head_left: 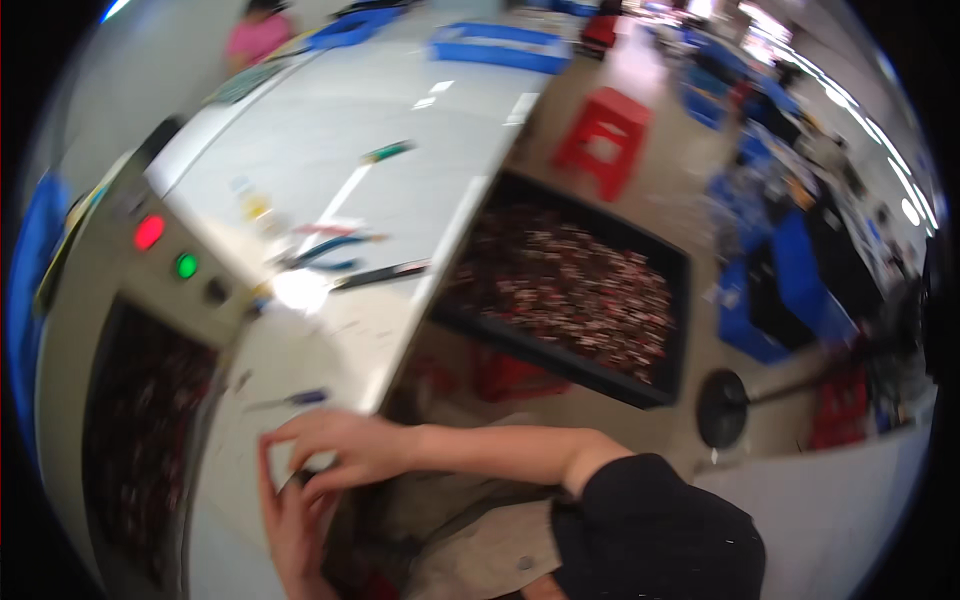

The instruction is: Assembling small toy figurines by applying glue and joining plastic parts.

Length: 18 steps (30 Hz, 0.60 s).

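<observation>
Close to the white table's edge my two hands meet, fingertips bent toward each other. My right hand (355, 452) reaches in from the right with its fingers curled. My left hand (291, 530) comes up from below, its fingers rising against the right one's. Between them is a small dark piece, blurred and mostly covered, so its kind does not show. Just beyond the hands lies a screwdriver (305, 397) with a dark blue handle. Farther up the table are blue-handled pliers (335, 253) and a slim black tool (380, 275).
At the left stands a beige machine (215, 318) with a red button (149, 232) and a green button (186, 265). A black tray (560, 362) full of small reddish parts sits right of the table. Beyond are a red stool (612, 125), a blue bin (490, 48) and a person in pink (258, 38).
</observation>
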Tool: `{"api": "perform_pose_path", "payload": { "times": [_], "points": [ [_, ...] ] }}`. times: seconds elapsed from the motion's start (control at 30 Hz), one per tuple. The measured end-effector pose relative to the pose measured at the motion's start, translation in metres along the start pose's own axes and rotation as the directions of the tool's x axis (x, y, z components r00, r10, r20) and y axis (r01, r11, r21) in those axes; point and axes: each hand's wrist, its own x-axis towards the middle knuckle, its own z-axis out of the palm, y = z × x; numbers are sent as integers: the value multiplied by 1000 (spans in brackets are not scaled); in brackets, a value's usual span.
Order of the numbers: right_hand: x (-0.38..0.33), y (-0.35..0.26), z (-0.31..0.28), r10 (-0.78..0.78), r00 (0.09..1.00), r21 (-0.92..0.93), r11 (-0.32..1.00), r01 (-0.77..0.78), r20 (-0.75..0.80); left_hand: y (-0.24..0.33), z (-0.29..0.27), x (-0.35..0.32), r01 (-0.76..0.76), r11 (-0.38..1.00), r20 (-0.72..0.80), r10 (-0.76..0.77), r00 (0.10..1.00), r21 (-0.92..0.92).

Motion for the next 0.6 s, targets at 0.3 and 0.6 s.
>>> {"api": "perform_pose_path", "payload": {
  "times": [0.3, 0.6],
  "points": [
    [5, -8, -32, 111, 990, -70, 992, -105, 87, 11, 13, 15, 30, 999, 120, -35, 992, 43],
    [10, 9, -20, 101, 988, -43, 994, -96, 113, 5, -6, 27, -10, 999, 175, 3, 985, 36]
  ]
}}
